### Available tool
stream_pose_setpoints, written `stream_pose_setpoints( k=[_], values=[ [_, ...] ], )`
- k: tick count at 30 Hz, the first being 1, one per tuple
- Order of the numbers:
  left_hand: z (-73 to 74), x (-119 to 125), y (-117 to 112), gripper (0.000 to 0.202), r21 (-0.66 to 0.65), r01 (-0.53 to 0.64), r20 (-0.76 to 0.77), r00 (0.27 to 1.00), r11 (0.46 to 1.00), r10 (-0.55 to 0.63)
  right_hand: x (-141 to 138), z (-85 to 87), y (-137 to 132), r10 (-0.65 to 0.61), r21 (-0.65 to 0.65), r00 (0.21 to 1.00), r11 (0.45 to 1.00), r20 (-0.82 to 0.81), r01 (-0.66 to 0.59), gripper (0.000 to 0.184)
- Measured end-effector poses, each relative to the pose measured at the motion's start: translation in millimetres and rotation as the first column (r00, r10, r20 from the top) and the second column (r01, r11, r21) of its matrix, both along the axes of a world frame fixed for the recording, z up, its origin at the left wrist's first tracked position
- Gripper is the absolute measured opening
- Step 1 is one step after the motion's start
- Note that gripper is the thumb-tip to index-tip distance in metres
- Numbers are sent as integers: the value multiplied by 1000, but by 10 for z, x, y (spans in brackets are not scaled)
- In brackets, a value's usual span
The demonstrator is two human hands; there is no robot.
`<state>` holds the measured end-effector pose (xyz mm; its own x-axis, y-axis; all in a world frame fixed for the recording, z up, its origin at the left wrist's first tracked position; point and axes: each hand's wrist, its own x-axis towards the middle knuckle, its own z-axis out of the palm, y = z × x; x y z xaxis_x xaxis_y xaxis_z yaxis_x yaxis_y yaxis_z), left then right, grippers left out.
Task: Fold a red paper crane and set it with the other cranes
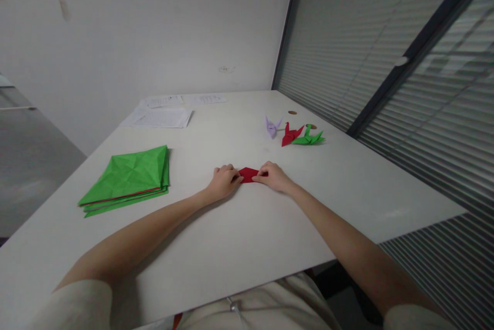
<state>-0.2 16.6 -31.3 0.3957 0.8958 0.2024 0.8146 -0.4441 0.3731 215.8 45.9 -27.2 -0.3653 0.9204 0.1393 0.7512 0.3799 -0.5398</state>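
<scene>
A small folded piece of red paper [248,174] lies on the white table between my two hands. My left hand [224,181] pinches its left end, with thumb and fingertips close together. At the right end, my right hand [273,176] holds the paper in the same way, the fingers covering that side. The paper's upper edge comes to a low peak in the middle. Beyond my right hand stand three folded paper cranes: a lilac one [272,128], a red one [290,136] and a green one [310,137].
A stack of creased green paper sheets [135,175], with a red edge showing, lies at the left. White printed papers [164,117] are at the table's far left. A window with blinds [328,52] runs along the right side. The table's [247,237] front edge is close to my body.
</scene>
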Motion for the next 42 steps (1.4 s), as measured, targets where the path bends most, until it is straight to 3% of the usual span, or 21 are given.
stream_pose_setpoints(
  k=[10,18,36,42],
  values=[
    [-10,-8,-28,29,103,44,-73,997,994,-36,-4,-21,-7,-33,14,997,999,66,32,23],
    [2,-1,4,28,28,-22,-79,997,999,24,-67,55,-71,-179,-26,967,982,179,187,26],
    [18,15,16,26,-40,-98,0,995,994,98,-86,35,-74,-188,-24,969,981,163,194,21],
    [22,25,0,27,-34,-135,-20,991,990,134,-121,-9,-84,-212,35,964,977,162,210,31]
  ],
)
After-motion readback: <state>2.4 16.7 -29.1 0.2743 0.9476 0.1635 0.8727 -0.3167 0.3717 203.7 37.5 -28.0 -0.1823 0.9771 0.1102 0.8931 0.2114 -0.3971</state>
